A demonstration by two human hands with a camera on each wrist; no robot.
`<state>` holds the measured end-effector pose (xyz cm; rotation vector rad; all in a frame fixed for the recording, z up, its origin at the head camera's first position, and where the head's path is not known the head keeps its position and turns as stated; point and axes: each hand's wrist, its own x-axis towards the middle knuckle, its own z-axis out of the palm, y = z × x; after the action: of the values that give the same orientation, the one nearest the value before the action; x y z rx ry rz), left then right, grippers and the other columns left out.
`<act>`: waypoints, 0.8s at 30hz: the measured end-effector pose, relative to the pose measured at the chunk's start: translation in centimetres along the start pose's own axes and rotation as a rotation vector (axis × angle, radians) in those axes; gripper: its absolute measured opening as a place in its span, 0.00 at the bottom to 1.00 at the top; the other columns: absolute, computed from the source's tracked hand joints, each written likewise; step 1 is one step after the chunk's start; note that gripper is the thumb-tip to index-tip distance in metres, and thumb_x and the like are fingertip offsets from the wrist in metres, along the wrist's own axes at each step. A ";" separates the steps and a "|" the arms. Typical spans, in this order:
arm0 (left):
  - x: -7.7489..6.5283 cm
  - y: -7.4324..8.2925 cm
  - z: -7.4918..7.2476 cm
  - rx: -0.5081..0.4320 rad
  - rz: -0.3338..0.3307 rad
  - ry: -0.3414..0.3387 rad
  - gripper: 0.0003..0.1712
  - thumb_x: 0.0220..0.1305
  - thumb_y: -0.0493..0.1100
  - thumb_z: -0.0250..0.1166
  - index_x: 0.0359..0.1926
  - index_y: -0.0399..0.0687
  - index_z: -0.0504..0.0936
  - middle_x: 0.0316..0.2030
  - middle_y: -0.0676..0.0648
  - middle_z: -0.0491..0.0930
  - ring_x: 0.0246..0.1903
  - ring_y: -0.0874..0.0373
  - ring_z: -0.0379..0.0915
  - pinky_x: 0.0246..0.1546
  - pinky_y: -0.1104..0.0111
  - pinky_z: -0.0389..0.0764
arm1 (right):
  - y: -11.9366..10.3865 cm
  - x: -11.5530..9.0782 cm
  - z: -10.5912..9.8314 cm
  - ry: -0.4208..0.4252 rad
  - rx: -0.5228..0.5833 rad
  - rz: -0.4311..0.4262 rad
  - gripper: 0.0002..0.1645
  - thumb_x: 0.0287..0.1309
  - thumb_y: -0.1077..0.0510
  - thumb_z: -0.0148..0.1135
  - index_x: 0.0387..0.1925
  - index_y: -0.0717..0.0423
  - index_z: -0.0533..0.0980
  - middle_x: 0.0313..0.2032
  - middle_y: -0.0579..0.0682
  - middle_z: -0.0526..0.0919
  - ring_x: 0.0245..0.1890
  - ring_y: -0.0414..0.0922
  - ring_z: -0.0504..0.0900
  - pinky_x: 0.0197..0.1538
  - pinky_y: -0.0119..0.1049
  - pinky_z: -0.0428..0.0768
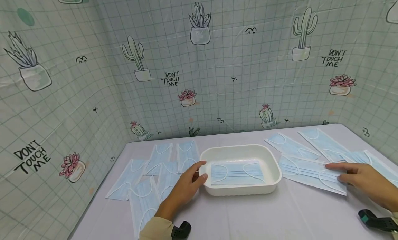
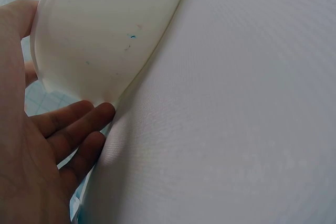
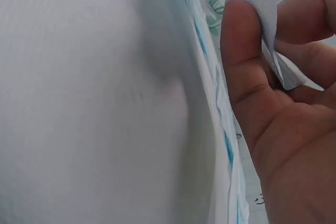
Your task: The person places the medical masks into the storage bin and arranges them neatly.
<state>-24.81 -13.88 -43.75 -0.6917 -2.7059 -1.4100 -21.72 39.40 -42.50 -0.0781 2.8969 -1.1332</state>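
A white plastic tray stands mid-table with a light blue face mask lying flat inside, its ear loops folded over the front. At the tray's left end my left hand holds the rim between thumb and index finger. In the left wrist view the other fingers extend low beside the tray's outer wall. Right of the tray, my right hand pinches the right end of another face mask. The right wrist view shows that mask's edge between thumb and index finger.
Several loose masks overlap on the left side of the table. More masks are spread at the back right, behind and beside the right hand. A patterned cloth wall encloses the white table.
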 end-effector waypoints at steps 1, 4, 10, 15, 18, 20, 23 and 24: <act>0.0 0.0 0.0 0.002 -0.003 0.001 0.30 0.76 0.56 0.54 0.74 0.56 0.65 0.55 0.46 0.78 0.46 0.57 0.74 0.46 0.60 0.76 | -0.1 0.0 0.0 -0.002 -0.005 0.009 0.28 0.66 0.60 0.59 0.64 0.69 0.72 0.67 0.78 0.60 0.63 0.73 0.60 0.46 0.29 0.73; 0.0 -0.1 0.0 0.005 -0.010 0.005 0.30 0.76 0.56 0.54 0.74 0.57 0.65 0.56 0.46 0.78 0.48 0.57 0.74 0.47 0.59 0.76 | -0.4 0.2 -0.1 -0.007 -0.001 0.028 0.28 0.68 0.58 0.59 0.64 0.70 0.72 0.67 0.78 0.59 0.61 0.71 0.63 0.36 0.25 0.74; 0.0 -0.1 0.0 0.000 -0.009 0.008 0.30 0.75 0.57 0.54 0.74 0.57 0.65 0.57 0.45 0.78 0.49 0.56 0.75 0.49 0.58 0.76 | -0.3 0.1 0.0 0.022 -0.057 0.011 0.32 0.67 0.50 0.64 0.64 0.68 0.72 0.60 0.75 0.68 0.39 0.44 0.73 0.34 0.29 0.69; 0.0 0.0 0.0 -0.008 -0.008 0.005 0.31 0.75 0.57 0.54 0.74 0.56 0.65 0.57 0.44 0.78 0.49 0.56 0.75 0.48 0.59 0.77 | -0.2 -0.1 0.1 0.074 -0.029 -0.008 0.32 0.66 0.52 0.65 0.64 0.67 0.72 0.52 0.65 0.71 0.32 0.40 0.71 0.33 0.31 0.65; 0.0 0.0 0.0 -0.014 -0.004 0.003 0.31 0.76 0.56 0.54 0.74 0.55 0.65 0.57 0.44 0.78 0.49 0.56 0.75 0.48 0.58 0.77 | -0.1 -0.2 0.2 0.108 0.006 -0.007 0.30 0.68 0.52 0.64 0.64 0.66 0.72 0.54 0.63 0.70 0.33 0.40 0.70 0.33 0.31 0.66; 0.0 0.0 0.0 -0.015 -0.004 0.003 0.31 0.76 0.56 0.54 0.74 0.55 0.65 0.57 0.44 0.78 0.49 0.56 0.75 0.49 0.58 0.76 | -0.2 -0.2 0.1 0.111 0.022 0.001 0.31 0.69 0.52 0.62 0.66 0.66 0.71 0.59 0.67 0.68 0.36 0.36 0.68 0.33 0.29 0.68; 0.0 0.0 0.1 -0.013 -0.005 0.003 0.31 0.76 0.56 0.54 0.74 0.55 0.65 0.57 0.44 0.78 0.48 0.57 0.75 0.48 0.59 0.76 | -0.4 -0.3 0.1 0.137 0.028 -0.008 0.31 0.69 0.52 0.61 0.67 0.65 0.70 0.66 0.73 0.63 0.40 0.28 0.66 0.34 0.27 0.70; 0.0 0.0 0.1 -0.012 -0.006 0.003 0.30 0.76 0.56 0.54 0.74 0.55 0.65 0.57 0.44 0.78 0.48 0.57 0.75 0.48 0.59 0.76 | -0.5 -0.3 0.0 0.147 0.028 -0.016 0.31 0.70 0.52 0.61 0.67 0.64 0.70 0.67 0.73 0.62 0.41 0.25 0.64 0.34 0.25 0.71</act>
<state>-24.82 -13.82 -43.79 -0.6826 -2.7019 -1.4289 -21.38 39.02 -42.17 -0.0176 3.0116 -1.2324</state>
